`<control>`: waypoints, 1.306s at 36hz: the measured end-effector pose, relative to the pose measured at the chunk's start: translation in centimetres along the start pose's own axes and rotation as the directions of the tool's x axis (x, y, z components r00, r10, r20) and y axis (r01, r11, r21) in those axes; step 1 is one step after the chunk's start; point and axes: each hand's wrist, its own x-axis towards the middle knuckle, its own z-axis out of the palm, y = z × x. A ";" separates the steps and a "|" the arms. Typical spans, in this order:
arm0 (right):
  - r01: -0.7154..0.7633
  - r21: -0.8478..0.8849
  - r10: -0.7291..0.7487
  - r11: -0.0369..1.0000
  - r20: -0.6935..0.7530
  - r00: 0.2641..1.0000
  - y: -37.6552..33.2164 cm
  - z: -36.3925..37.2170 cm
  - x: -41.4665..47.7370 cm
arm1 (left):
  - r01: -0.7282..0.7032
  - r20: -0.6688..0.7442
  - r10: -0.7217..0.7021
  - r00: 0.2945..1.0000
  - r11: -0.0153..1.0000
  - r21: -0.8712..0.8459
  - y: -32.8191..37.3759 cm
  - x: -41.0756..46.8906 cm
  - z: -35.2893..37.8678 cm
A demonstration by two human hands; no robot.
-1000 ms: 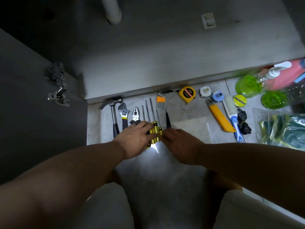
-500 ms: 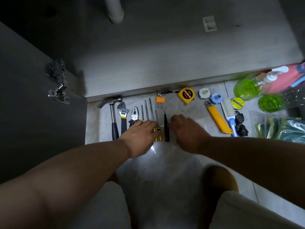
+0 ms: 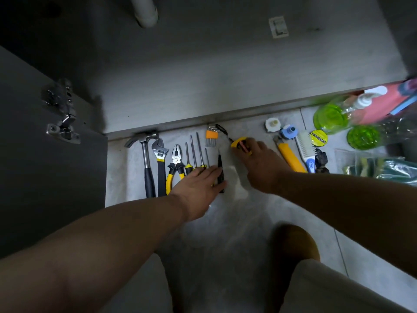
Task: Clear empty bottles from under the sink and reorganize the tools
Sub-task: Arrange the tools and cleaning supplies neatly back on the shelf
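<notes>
bare floor tile [image 3: 234,222] lies open between both hands and behind them; the cabinet edge [image 3: 248,109] runs just beyond them. right hand [image 3: 261,166] curls its fingers on the yellow tape measure [image 3: 239,143]. left hand [image 3: 198,188] lies flat, fingers straight, across the screwdrivers [image 3: 188,168].

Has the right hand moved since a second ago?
Yes. The right hand moved off the screwdrivers, forward toward the cabinet edge, and now grips the tape measure beside the hex keys.

Bare floor [image 3: 237,222] lies between screwdrivers [image 3: 196,152] and utility knife [image 3: 291,158] — the cabinet door [image 3: 45,177] blocks the left.
</notes>
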 end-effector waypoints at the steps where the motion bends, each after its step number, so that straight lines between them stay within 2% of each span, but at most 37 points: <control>1: 0.022 -0.006 -0.022 1.000 0.007 1.000 -0.4 0.4 -0.7 | 0.003 -0.002 -0.003 1.000 1.000 0.003 0.0 0.0 0.0; 7: 0.083 0.056 -0.086 0.995 0.062 0.994 -0.9 1.4 -3.1 | 0.032 0.006 -0.032 0.999 0.999 -0.026 0.3 0.5 -0.6; 10: 0.044 0.086 -0.045 0.995 0.015 0.999 0.2 0.4 -3.4 | 0.042 0.014 -0.041 0.999 0.998 -0.051 0.5 0.8 -1.2; 12: -0.077 0.025 0.078 0.997 -0.040 0.996 1.8 -0.4 -3.5 | 0.061 0.023 -0.059 0.998 0.994 -0.094 0.8 0.9 -1.6; 14: -0.259 0.018 0.260 0.966 -0.055 0.964 3.5 -1.0 -3.6 | 0.078 0.034 -0.074 0.997 0.988 -0.135 1.1 1.1 -1.9; 16: -0.408 0.053 0.409 0.911 -0.020 0.912 5.0 -1.4 -3.8 | 0.095 0.049 -0.088 0.995 0.983 -0.155 1.4 1.1 -2.3; 18: -0.483 0.047 0.481 0.874 0.056 0.875 6.0 -1.2 -4.0 | 0.111 0.050 -0.104 0.993 0.979 -0.168 1.8 1.1 -2.5; 21: -0.481 0.032 0.474 0.876 0.123 0.872 6.4 -0.6 -4.0 | 0.139 0.054 -0.131 0.990 0.970 -0.200 2.1 1.0 -2.8; 29: -0.426 0.199 0.398 0.883 0.166 0.902 3.8 0.0 -2.6 | 0.207 0.038 -0.203 0.978 0.956 -0.208 2.4 1.4 -3.6; 34: -0.408 0.231 0.378 0.883 0.167 0.911 1.8 0.1 -1.1 | 0.213 0.036 -0.210 0.977 0.957 -0.196 2.6 1.3 -3.9; 42: -0.461 0.274 0.425 0.844 0.183 0.887 -0.1 0.3 0.4 | 0.172 -0.079 -0.180 0.981 0.980 -0.103 2.4 1.7 -2.7; 47: -0.468 0.360 0.432 0.807 0.181 0.884 -0.4 0.6 0.7 | 0.145 -0.077 -0.152 0.985 0.985 -0.096 2.2 1.7 -2.3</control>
